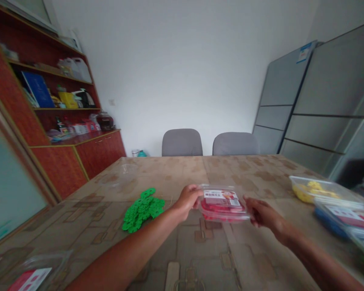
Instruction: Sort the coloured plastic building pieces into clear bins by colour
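Between my two hands is a clear plastic container [223, 204] with a lid, a printed label on top and red pieces inside. My left hand [189, 199] is closed on its left end, and my right hand [262, 212] grips its right end. The container is level, above or on the table; I cannot tell if it touches. Left of my left hand lies a heap of green flat notched discs [144, 210] on the patterned tabletop [200, 250].
At right stand an open container with yellow pieces [314, 190] and a lidded container with blue contents [333, 218]. A labelled clear lid [33, 275] lies front left, and a clear empty tub [127, 171] far left. Two grey chairs [182, 142] stand behind the table.
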The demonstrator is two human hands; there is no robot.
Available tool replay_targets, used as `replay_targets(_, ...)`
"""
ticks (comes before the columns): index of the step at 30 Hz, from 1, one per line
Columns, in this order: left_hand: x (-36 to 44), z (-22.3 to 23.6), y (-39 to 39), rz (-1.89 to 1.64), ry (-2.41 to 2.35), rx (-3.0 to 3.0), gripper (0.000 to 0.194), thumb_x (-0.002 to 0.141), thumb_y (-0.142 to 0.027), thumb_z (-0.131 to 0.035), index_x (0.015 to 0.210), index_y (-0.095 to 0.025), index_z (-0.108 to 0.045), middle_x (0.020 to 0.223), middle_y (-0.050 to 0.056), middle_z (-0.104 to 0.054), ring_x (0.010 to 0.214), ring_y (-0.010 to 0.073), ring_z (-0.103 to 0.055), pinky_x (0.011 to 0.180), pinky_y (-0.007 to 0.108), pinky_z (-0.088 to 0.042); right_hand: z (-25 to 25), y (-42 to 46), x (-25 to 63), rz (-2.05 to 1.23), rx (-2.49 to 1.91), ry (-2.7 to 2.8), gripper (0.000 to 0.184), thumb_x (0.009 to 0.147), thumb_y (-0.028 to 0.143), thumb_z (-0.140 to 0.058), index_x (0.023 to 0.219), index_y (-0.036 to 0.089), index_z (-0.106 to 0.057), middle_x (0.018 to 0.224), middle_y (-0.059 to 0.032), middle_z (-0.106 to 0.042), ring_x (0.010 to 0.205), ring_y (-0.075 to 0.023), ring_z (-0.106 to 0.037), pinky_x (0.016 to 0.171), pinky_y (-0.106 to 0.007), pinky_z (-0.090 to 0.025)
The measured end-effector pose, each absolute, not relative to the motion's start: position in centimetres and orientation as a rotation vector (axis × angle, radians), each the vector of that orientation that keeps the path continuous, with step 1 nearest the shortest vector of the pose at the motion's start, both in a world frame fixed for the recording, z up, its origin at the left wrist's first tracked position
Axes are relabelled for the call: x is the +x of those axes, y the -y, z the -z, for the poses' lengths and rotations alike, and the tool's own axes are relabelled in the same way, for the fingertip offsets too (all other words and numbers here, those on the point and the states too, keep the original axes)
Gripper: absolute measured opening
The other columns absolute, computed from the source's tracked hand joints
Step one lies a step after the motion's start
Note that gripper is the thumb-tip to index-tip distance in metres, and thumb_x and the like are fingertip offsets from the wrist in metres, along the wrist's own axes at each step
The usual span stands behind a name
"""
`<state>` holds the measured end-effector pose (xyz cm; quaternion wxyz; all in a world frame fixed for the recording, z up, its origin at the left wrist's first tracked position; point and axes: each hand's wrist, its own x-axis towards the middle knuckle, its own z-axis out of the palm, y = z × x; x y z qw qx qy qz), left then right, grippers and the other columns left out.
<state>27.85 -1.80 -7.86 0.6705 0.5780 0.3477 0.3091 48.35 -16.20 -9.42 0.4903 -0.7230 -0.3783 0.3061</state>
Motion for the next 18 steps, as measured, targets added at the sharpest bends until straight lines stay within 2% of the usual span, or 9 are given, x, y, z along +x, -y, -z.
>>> replay_targets(2,24.3,7.3,3.0,-0.696,-0.776,1.318,0.01,0.074,-0.021,-0.068,0.072,-0.014,-0.061,0.051,-0.006,-0.048,0.042,0.006,-0.043,0.039,0.016,-0.029,8.9,16.6,47.2,-0.874,-1.75,1.036,0.056,0.071,0.071,-0.055,0.05,0.019,-0.049,0.043,0.0024,-0.049,0.039,-0.0114,-0.049,0.043,-0.023,-0.04)
replay_targets(3,22.5,7.1,3.8,-0.7,-0.777,1.319,0.012,0.071,-0.023,-0.069,0.077,-0.014,-0.064,0.052,-0.006,-0.05,0.043,0.0064,-0.044,0.04,0.016,-0.03,8.7,16.7,46.6,-0.958,-1.753,1.107,0.06,0.071,0.074,-0.053,0.049,0.019,-0.05,0.044,0.0019,-0.05,0.04,-0.0115,-0.05,0.044,-0.023,-0.041)
replay_targets(5,18.9,7.4,5.4,-0.687,-0.778,1.324,0.029,0.067,-0.029,-0.07,0.093,-0.016,-0.066,0.054,-0.006,-0.053,0.041,0.0075,-0.045,0.039,0.017,-0.031,8.4,16.8,45.5,-1.098,-1.756,1.264,0.066,0.073,0.08,-0.045,0.051,0.018,-0.052,0.048,0.001,-0.051,0.042,-0.0117,-0.05,0.046,-0.024,-0.041)
replay_targets(7,15.5,8.4,6.7,-0.666,-0.804,1.303,0.044,0.066,-0.035,-0.071,0.106,-0.019,-0.065,0.062,-0.004,-0.058,0.04,0.0072,-0.046,0.037,0.018,-0.032,8.4,16.5,44.3,-1.086,-1.748,1.422,0.066,0.077,0.079,-0.04,0.059,0.018,-0.057,0.055,0.0004,-0.052,0.047,-0.0123,-0.05,0.047,-0.024,-0.04)
replay_targets(10,11.4,10.5,8.2,-0.515,-0.813,1.28,0.055,0.063,-0.049,-0.073,0.11,-0.02,-0.064,0.065,-0.001,-0.063,0.034,0.0068,-0.044,0.034,0.018,-0.032,8.1,15.6,41.7,-0.844,-1.623,1.714,0.055,0.086,0.067,-0.041,0.067,0.018,-0.059,0.063,0.0001,-0.052,0.057,-0.0142,-0.05,0.054,-0.025,-0.038)
replay_targets(12,9.7,11.5,9.0,-0.493,-0.82,1.257,0.059,0.061,-0.054,-0.076,0.109,-0.022,-0.064,0.072,0.001,-0.066,0.036,0.0094,-0.05,0.038,0.021,-0.039,7.8,14.9,39.3,-0.761,-1.49,1.871,0.048,0.09,0.056,-0.043,0.064,0.018,-0.055,0.063,0.0005,-0.05,0.061,-0.0145,-0.048,0.057,-0.025,-0.036)
replay_targets(14,8.9,12.0,9.8,-0.567,-0.823,1.23,0.059,0.059,-0.057,-0.078,0.105,-0.023,-0.065,0.082,0.003,-0.068,0.051,0.0153,-0.061,0.05,0.026,-0.048,7.3,14.2,36.4,-0.787,-1.393,1.947,0.044,0.093,0.047,-0.042,0.06,0.018,-0.05,0.062,0.0017,-0.047,0.061,-0.013,-0.045,0.055,-0.024,-0.033)
replay_targets(16,8.8,12.1,10.3,-0.663,-0.815,1.24,0.056,0.062,-0.059,-0.077,0.101,-0.021,-0.065,0.088,0.005,-0.067,0.069,0.0202,-0.066,0.063,0.029,-0.051,7.0,13.6,33.5,-0.838,-1.336,1.989,0.041,0.093,0.039,-0.043,0.058,0.018,-0.045,0.06,0.0032,-0.042,0.057,-0.0105,-0.041,0.052,-0.023,-0.029)
replay_targets(18,8.9,12.4,10.5,-0.695,-0.816,1.301,0.053,0.067,-0.062,-0.073,0.094,-0.018,-0.064,0.084,0.005,-0.065,0.072,0.0196,-0.064,0.064,0.026,-0.049,6.9,12.9,31.1,-0.904,-1.301,2.013,0.036,0.09,0.031,-0.046,0.057,0.018,-0.04,0.057,0.0049,-0.037,0.053,-0.0085,-0.036,0.048,-0.022,-0.025)
